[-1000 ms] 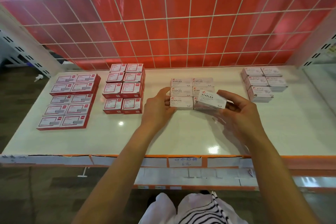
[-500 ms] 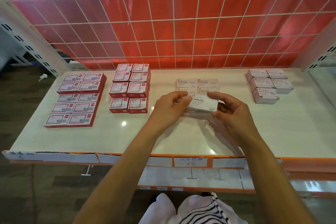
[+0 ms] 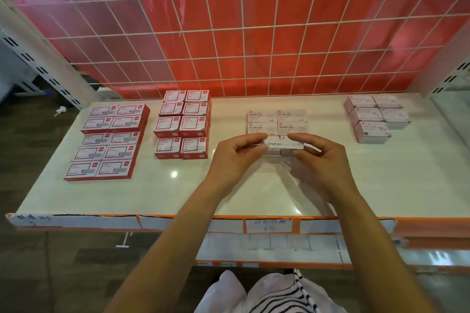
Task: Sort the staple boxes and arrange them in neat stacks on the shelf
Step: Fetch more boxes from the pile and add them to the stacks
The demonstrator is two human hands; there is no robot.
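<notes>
Staple box (image 3: 282,144), ends pinched, left hand (image 3: 234,157), right hand (image 3: 323,160)

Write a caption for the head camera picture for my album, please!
Left hand and right hand hold a staples box over the white stacks on the shelf.

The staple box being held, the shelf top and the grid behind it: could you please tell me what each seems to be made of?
Staple box: thin printed cardboard, fairly matt, with sharp folded edges.
Shelf top: probably painted metal or laminate, cream and glossy, since bright glints show on it.
Grid: likely white-coated steel wire, judging by its thin, straight crossing rods.
</notes>
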